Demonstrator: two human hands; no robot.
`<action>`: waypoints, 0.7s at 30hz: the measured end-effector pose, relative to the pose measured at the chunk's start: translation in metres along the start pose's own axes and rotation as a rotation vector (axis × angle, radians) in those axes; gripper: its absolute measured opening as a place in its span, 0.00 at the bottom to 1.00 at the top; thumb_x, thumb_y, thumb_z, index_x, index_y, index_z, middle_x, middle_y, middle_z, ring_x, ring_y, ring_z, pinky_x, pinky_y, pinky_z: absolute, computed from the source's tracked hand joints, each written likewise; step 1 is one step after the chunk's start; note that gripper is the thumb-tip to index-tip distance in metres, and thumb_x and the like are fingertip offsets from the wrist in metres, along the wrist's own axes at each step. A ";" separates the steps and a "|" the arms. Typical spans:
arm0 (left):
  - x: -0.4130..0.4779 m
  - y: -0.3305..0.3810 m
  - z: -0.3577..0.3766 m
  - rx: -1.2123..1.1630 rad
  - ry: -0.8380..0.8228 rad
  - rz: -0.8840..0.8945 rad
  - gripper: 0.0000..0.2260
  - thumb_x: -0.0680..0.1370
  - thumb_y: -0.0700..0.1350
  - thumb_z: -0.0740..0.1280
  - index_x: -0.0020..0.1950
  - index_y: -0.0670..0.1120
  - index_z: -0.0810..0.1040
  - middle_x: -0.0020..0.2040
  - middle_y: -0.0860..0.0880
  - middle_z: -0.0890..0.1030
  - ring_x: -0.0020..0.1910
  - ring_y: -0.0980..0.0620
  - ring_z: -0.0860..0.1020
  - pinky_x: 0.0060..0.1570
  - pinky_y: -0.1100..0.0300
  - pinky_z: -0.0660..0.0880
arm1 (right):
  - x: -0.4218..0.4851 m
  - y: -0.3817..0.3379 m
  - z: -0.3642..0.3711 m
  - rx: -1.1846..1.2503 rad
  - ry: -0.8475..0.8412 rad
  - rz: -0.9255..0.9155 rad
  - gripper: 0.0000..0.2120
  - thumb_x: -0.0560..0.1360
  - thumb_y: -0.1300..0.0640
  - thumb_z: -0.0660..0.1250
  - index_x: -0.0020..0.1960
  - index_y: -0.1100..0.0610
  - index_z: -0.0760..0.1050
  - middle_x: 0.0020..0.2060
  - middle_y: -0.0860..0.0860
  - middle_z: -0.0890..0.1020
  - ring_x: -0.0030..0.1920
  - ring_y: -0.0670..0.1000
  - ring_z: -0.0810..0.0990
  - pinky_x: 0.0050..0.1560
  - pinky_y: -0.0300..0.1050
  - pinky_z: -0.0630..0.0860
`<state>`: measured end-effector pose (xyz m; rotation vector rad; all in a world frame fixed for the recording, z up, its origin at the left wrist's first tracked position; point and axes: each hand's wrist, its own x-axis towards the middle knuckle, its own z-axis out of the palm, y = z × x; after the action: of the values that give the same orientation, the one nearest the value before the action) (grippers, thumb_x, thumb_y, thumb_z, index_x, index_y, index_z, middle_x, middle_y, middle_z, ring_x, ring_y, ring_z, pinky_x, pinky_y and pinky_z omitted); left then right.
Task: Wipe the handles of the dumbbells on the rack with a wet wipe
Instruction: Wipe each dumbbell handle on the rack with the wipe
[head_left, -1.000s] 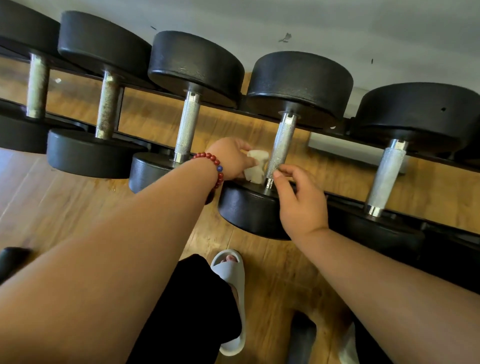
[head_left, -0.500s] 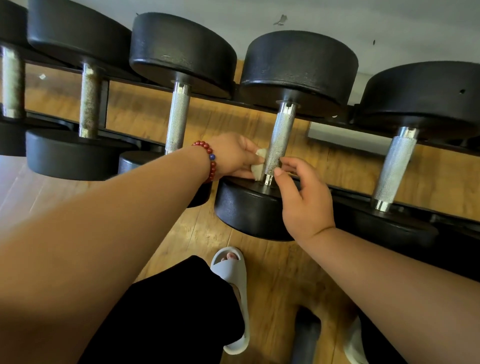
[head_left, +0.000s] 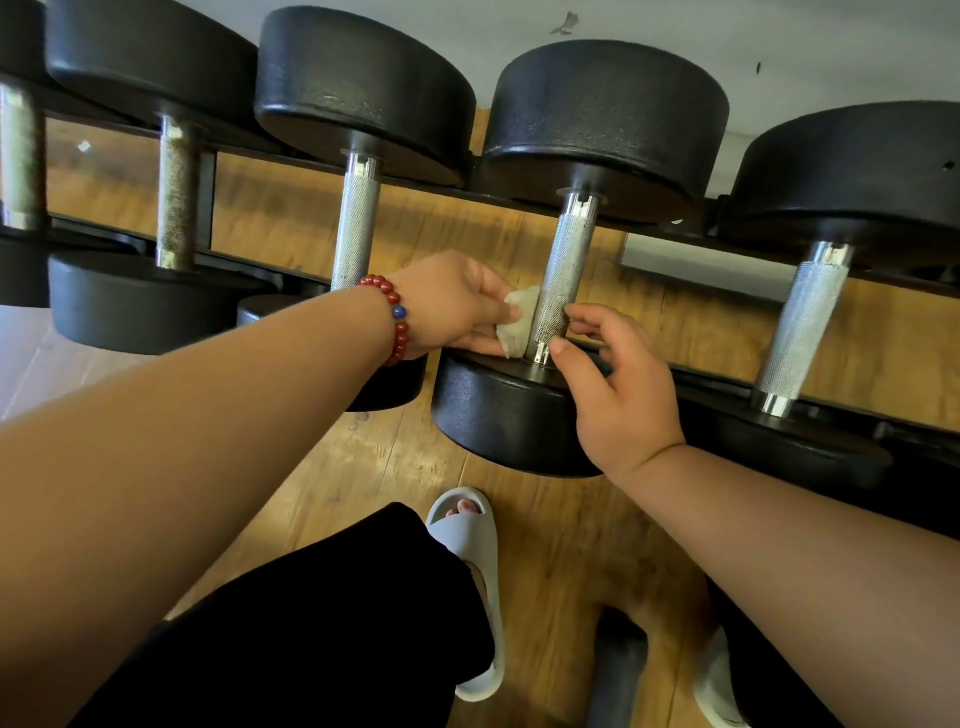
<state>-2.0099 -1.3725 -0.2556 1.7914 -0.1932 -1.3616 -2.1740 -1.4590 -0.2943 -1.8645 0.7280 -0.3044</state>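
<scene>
Head view. My left hand (head_left: 457, 306): pinches the crumpled wet wipe (head_left: 517, 322), just brought from beside the bar onto the left side of a racked dumbbell's knurled handle (head_left: 563, 270), low down. My right hand (head_left: 623, 395): fingers loose, tips at the handle's right side, gripping nothing. This handle's wiping looks about to begin.

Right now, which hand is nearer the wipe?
Left. The left hand pinches the wipe beside the handle; the right hand is across the handle from it, fingers at the handle's other side.
</scene>
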 end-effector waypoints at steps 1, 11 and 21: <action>-0.001 0.001 0.000 0.001 -0.001 0.006 0.04 0.78 0.32 0.63 0.50 0.37 0.78 0.40 0.44 0.83 0.37 0.53 0.84 0.39 0.63 0.81 | 0.000 0.001 0.000 0.000 0.002 -0.005 0.21 0.73 0.43 0.61 0.63 0.50 0.74 0.54 0.41 0.74 0.58 0.42 0.74 0.51 0.30 0.70; -0.003 -0.003 0.001 0.025 0.014 0.056 0.05 0.78 0.35 0.64 0.51 0.37 0.78 0.42 0.44 0.84 0.40 0.53 0.84 0.43 0.62 0.81 | 0.000 0.003 0.000 -0.013 -0.004 -0.026 0.23 0.72 0.41 0.60 0.63 0.49 0.74 0.55 0.41 0.75 0.58 0.38 0.72 0.53 0.27 0.67; -0.002 -0.003 0.004 0.097 0.038 0.069 0.05 0.79 0.36 0.64 0.49 0.41 0.80 0.42 0.46 0.84 0.42 0.54 0.84 0.45 0.62 0.81 | 0.000 0.005 0.001 -0.045 -0.007 -0.032 0.21 0.73 0.43 0.60 0.63 0.50 0.74 0.56 0.42 0.75 0.59 0.40 0.73 0.53 0.29 0.68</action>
<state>-2.0158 -1.3715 -0.2566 1.8721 -0.3019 -1.2878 -2.1750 -1.4600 -0.2986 -1.9202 0.7054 -0.3038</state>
